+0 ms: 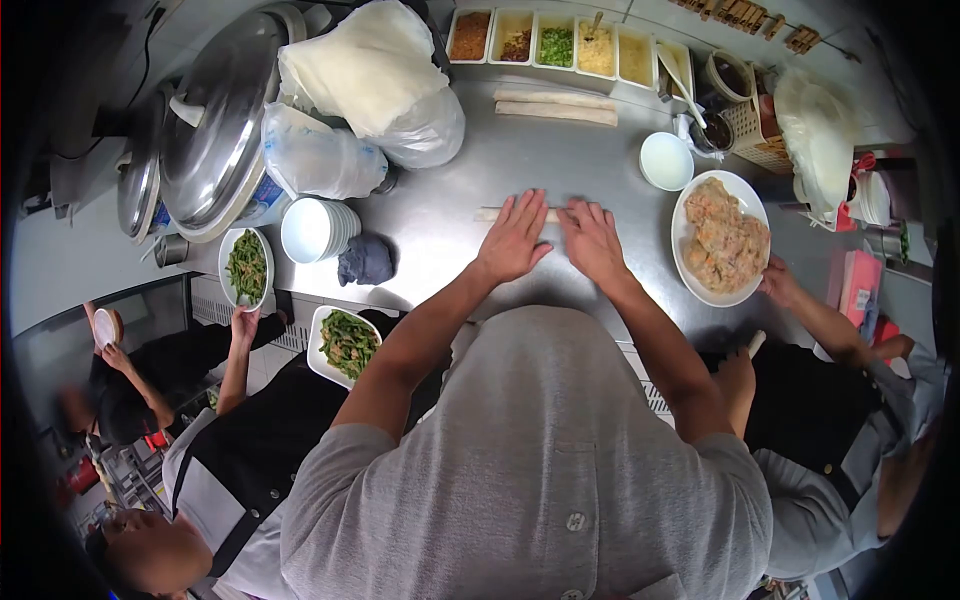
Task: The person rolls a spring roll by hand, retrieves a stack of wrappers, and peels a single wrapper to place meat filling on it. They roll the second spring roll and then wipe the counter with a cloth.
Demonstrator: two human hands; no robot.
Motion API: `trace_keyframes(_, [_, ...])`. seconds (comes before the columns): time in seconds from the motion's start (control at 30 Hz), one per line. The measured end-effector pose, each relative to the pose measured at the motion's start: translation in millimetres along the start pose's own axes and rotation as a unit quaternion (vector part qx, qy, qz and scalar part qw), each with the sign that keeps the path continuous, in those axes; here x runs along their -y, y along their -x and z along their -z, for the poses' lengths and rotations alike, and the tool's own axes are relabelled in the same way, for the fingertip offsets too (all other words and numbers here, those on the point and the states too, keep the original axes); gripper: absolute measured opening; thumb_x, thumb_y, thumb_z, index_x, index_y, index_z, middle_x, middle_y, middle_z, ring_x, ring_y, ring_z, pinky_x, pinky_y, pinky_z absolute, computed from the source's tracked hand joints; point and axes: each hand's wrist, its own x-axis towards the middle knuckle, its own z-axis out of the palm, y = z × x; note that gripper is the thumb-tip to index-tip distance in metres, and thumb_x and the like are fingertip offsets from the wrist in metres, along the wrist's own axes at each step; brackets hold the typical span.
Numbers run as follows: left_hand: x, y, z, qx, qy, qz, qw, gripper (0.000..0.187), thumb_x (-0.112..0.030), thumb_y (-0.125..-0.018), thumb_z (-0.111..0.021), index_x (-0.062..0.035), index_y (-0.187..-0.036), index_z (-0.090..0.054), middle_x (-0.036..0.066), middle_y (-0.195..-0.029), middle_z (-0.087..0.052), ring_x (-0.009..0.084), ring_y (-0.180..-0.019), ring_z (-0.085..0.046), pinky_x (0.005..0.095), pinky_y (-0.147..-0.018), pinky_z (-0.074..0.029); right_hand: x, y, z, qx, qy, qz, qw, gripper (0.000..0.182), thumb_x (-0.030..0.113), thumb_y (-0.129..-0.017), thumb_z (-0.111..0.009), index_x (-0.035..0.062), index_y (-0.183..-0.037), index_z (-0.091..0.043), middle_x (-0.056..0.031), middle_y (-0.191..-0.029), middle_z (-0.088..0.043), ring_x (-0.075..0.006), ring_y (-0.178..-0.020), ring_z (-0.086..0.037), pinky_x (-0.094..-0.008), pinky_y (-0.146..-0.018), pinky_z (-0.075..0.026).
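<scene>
My left hand (514, 238) lies palm down with fingers stretched out on a thin, pale roll (487, 214) on the steel worktable. Beside it, my right hand (592, 240) is also palm down, its fingers forward and flat near the roll's right end. Most of the roll is hidden beneath my fingers; its left end shows past my left hand. Farther back on the table, two longer pale rolls (556, 108) lie side by side.
Fillings in white containers (555, 45) line the back. Stacked bowls (315, 229) and plastic bags (325, 155) sit left. A white bowl (666, 161) is at right. Co-workers on both sides hold a plate of pinkish food (722, 238) and a dish of green vegetables (246, 268).
</scene>
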Motion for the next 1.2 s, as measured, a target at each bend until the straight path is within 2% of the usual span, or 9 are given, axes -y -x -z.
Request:
trace_keyframes(0.37, [6.8,-30.5,8.2,-0.060,-0.043,0.046,0.996,0.070,-0.037,-0.092,-0.061,0.0072,-0.142,-0.041,0.025,-0.152,-0.035,0.0395,-0.143,-0.031,0.0543,-0.117,-0.023,-11.6,-28.8,-9.6,-0.004,0.034,0.018,0.999,0.037,0.012,-0.084,-0.057,0.0053,-0.120,-0.066,-0.0113,-0.120,-0.058,-0.0268,-0.115,-0.052,-0.0428,-0.096,-0.038])
trace_keyframes(0.53, [-34.9,-5.7,25.2,-0.168,0.162,0.153,0.960,0.049,-0.019,-0.090,-0.066,0.0050,-0.130,-0.052,0.024,-0.125,-0.057,0.0393,-0.111,-0.057,0.0436,-0.096,-0.047,-10.9,-36.8,-8.5,0.023,0.007,0.024,0.999,0.027,0.013,-0.082,-0.062,0.0107,-0.107,-0.069,-0.0067,-0.106,-0.061,-0.0242,-0.110,-0.055,-0.0428,-0.096,-0.037])
trace_keyframes(0.67, [-41.8,3.1,22.5,-0.129,0.278,0.239,0.921,0.040,-0.020,-0.093,-0.063,0.0040,-0.124,-0.055,0.019,-0.115,-0.062,0.0321,-0.096,-0.064,0.0394,-0.082,-0.053,-13.0,-40.1,0.1,0.030,-0.031,0.018,0.999,0.025,0.016,-0.074,-0.072,0.0107,-0.099,-0.071,-0.0085,-0.100,-0.063,-0.0273,-0.105,-0.059,-0.0431,-0.093,-0.042])
trace_keyframes(0.77, [-22.1,6.7,-5.7,-0.036,0.557,0.418,0.717,0.043,-0.033,-0.097,-0.062,0.0000,-0.124,-0.055,0.014,-0.108,-0.065,0.0192,-0.096,-0.065,0.0342,-0.079,-0.054,-13.6,-35.1,3.8,0.128,-0.245,-0.145,0.950,0.028,0.019,-0.076,-0.072,0.0014,-0.098,-0.071,-0.0151,-0.091,-0.071,-0.0323,-0.086,-0.068,-0.0398,-0.081,-0.053])
trace_keyframes(0.8, [-23.7,4.0,-3.6,-0.035,0.557,0.410,0.721,0.043,-0.033,-0.097,-0.062,0.0000,-0.124,-0.055,0.014,-0.108,-0.065,0.0192,-0.096,-0.065,0.0342,-0.079,-0.054,-17.7,-30.8,-4.1,0.120,-0.241,-0.147,0.952,0.028,0.019,-0.076,-0.072,0.0014,-0.098,-0.071,-0.0151,-0.091,-0.071,-0.0323,-0.086,-0.068,-0.0398,-0.081,-0.053])
trace_keyframes(0.87, [-27.2,-3.9,3.3,-0.026,0.649,0.488,0.583,0.043,-0.037,-0.099,-0.059,-0.0026,-0.124,-0.055,0.010,-0.110,-0.065,0.0187,-0.097,-0.065,0.0334,-0.081,-0.055,-28.4,-23.3,-18.0,0.169,-0.412,-0.195,0.874,0.030,0.017,-0.083,-0.070,-0.0010,-0.107,-0.069,-0.0101,-0.094,-0.072,-0.0201,-0.084,-0.067,-0.0329,-0.079,-0.053])
trace_keyframes(0.9, [-29.2,-10.4,11.6,-0.004,0.653,0.478,0.588,0.047,-0.039,-0.104,-0.049,0.0020,-0.126,-0.049,0.014,-0.116,-0.062,0.0241,-0.107,-0.063,0.0351,-0.093,-0.052,-26.2,-21.4,-13.8,0.182,-0.434,-0.214,0.856,0.031,0.019,-0.085,-0.070,-0.0028,-0.107,-0.069,-0.0074,-0.093,-0.070,-0.0136,-0.085,-0.063,-0.0295,-0.079,-0.051])
trace_keyframes(1.0, [-23.9,-24.5,-1.2,-0.040,0.700,0.458,0.546,0.038,-0.033,-0.105,-0.047,0.0010,-0.123,-0.051,0.014,-0.116,-0.062,0.0239,-0.107,-0.063,0.0370,-0.095,-0.051,-9.6,-9.2,6.5,0.167,-0.516,-0.292,0.788,0.033,0.020,-0.083,-0.071,-0.0051,-0.105,-0.070,-0.0138,-0.094,-0.071,-0.0210,-0.088,-0.066,-0.0324,-0.082,-0.052])
trace_keyframes(1.2, [-18.6,-45.1,-1.1,-0.063,0.750,0.398,0.525,0.030,-0.026,-0.105,-0.048,-0.0006,-0.121,-0.052,0.013,-0.117,-0.063,0.0234,-0.107,-0.063,0.0387,-0.097,-0.051,-16.5,10.0,3.0,0.151,-0.571,-0.301,0.749,0.027,0.013,-0.084,-0.069,-0.0020,-0.106,-0.067,-0.0098,-0.097,-0.069,-0.0173,-0.089,-0.064,-0.0310,-0.083,-0.051])
